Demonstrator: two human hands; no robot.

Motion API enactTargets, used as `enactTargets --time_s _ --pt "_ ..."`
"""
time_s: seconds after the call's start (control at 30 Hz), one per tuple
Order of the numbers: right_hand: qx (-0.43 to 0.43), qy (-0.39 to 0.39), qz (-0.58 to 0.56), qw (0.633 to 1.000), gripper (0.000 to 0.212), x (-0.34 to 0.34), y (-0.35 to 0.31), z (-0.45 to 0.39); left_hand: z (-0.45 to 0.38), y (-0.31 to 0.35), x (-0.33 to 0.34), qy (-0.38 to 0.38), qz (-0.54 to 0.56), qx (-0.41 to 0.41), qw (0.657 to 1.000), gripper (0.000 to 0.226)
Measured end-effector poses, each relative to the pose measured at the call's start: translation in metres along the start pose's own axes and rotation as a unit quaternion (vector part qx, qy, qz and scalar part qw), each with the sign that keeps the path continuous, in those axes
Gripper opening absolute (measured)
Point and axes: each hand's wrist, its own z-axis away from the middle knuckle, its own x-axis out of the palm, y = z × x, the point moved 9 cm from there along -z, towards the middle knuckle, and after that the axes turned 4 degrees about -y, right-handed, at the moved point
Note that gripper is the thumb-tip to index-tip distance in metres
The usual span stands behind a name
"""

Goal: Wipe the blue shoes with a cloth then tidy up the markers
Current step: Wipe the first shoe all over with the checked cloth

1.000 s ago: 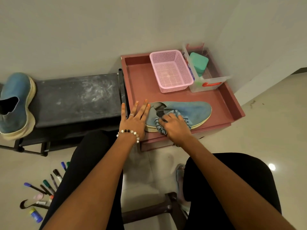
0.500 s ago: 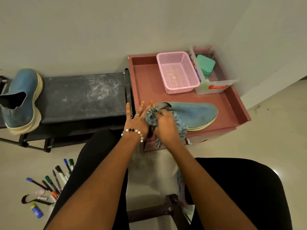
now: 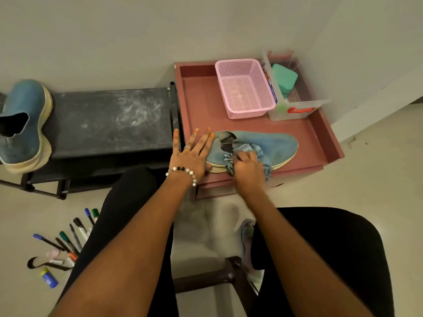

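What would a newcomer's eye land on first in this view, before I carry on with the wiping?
First, the two hands at centre: the right hand holds a blue cloth in its grip against the blue shoe on the red tray table, while the left hand lies flat at its heel. Next, the second blue shoe on the dark bench at far left, and the markers scattered on the floor below it.
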Motion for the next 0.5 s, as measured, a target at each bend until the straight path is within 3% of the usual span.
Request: enactTargets --time_s 0.1,0.2,0.3,0.4,0.5 --pt "0.124 0.036 -0.181 0.975 0.023 -0.006 -0.028 0.003 0.000 -0.001 0.001 -0.002 -0.002 -0.004 1.000 0.070" --pt "0.122 0.025 -0.209 0.970 0.023 -0.014 -0.052 -0.016 -0.001 -0.003 0.003 -0.012 -0.016 -0.002 1.000 0.066" --pt "0.012 0.006 -0.154 0.988 0.033 -0.014 -0.052 -0.019 0.001 -0.002 0.000 -0.005 -0.008 0.002 1.000 0.071" --pt "-0.099 -0.046 -0.029 0.994 0.049 0.000 -0.027 -0.004 0.002 -0.001 -0.002 0.006 0.001 0.006 1.000 0.072" --pt "-0.033 -0.031 0.065 0.997 0.038 -0.003 0.026 0.004 0.000 -0.001 -0.002 0.011 -0.006 0.003 1.000 0.074"
